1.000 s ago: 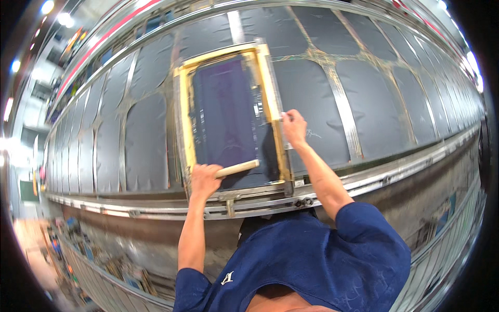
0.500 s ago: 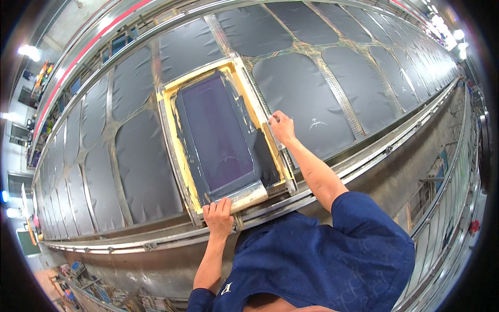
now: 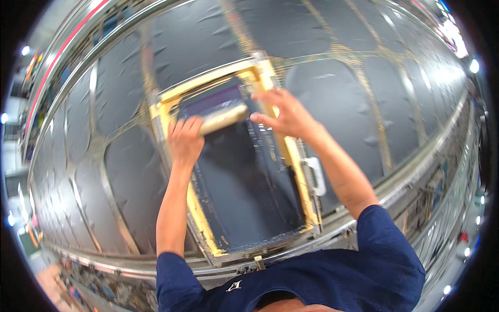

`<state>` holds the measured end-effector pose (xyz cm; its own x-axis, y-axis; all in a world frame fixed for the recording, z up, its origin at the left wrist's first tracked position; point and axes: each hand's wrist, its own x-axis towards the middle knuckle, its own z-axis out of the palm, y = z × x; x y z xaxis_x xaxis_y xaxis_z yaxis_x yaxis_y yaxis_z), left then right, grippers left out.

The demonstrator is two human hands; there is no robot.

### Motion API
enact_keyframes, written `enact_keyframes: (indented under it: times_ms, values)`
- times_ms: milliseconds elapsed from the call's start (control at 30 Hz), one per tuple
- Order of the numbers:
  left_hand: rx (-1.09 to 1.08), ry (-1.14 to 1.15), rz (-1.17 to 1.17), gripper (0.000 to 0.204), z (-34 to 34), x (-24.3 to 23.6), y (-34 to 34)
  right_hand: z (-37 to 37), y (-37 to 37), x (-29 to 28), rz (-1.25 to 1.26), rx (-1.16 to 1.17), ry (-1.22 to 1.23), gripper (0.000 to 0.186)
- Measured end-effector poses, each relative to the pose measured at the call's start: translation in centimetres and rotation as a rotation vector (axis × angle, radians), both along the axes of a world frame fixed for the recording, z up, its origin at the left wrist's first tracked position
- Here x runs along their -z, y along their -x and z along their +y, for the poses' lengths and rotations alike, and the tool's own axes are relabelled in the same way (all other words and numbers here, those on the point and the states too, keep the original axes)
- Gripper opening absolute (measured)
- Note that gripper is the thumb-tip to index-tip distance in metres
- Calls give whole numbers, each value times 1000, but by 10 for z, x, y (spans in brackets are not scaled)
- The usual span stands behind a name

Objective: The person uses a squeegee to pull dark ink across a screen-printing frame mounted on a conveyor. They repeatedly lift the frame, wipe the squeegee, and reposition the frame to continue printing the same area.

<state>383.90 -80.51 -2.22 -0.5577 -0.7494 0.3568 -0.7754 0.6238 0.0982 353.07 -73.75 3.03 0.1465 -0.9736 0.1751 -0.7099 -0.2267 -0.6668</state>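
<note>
A pale screen-printing squeegee (image 3: 224, 118) lies across the upper part of a screen printing frame (image 3: 210, 83) with yellow edges. My left hand (image 3: 185, 141) is closed round the squeegee's left end. Near its right end, my right hand (image 3: 287, 113) has its thumb and fingers spread, apparently just off it, though motion blurs both. Dark ink-covered mesh (image 3: 244, 182) fills the frame below the squeegee, while a strip of purple mesh (image 3: 221, 99) shows above it. The frame rests on a long table among dark grey cut panels (image 3: 332, 125).
More dark panels (image 3: 127, 177) run along the table on both sides. A white handle-like piece (image 3: 315, 177) sits at the frame's right side. Metal rails (image 3: 395, 195) border the table's near edge. Along the far side runs a red-striped rail (image 3: 67, 65).
My left hand has carried the squeegee from the frame's near end to its far part. My right hand has left the frame's right edge and opened near the squeegee. My view has shifted.
</note>
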Motion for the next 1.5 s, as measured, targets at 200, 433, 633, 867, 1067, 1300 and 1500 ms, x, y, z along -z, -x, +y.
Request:
enact_keyframes:
  times_ms: [200,433,633,867,1067,1300,1500]
  values:
    - [-27,-293,-48,32,-116,-49,17,-167,-29,0,330,-271,-97,39]
    - [-119,-560,-135,46,-171,-41,24,-213,-41,16,441,-228,-240,34]
    - [-112,-536,-190,46,-122,-44,25,-169,-40,25,459,-206,-233,33]
    - [-54,-514,-181,29,55,-45,-4,8,-64,18,434,-270,-196,25]
    - [24,-526,-137,10,243,-35,-22,199,-77,22,407,-275,-126,20]
    - [30,-542,-39,11,277,-38,-32,230,-83,5,394,-302,-237,19]
    - [22,-414,-121,15,87,-46,-10,43,-60,7,457,-216,-144,16]
